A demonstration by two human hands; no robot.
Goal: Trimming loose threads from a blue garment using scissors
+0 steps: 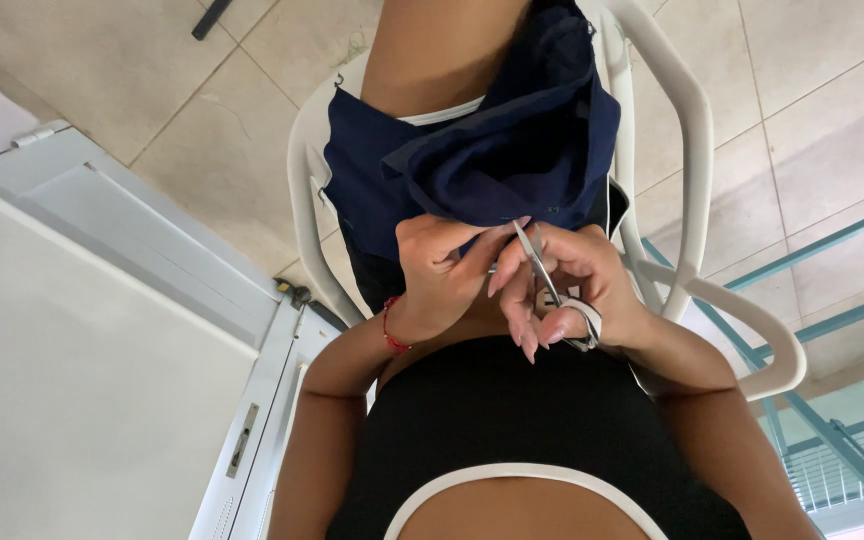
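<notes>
Over a pale tiled floor [252,130], the seated person's left hand [439,275] pinches the navy garment [512,140] taut, just beside it the right hand [577,290] gripping small scissors [552,290] with blades nearly closed at its hem.

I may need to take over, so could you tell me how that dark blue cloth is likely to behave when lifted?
The dark blue cloth is probably floppy: it drapes in folds over the lap. It looks light, since the left hand pinches its edge. It could shift near the scissors in the right hand.
</notes>
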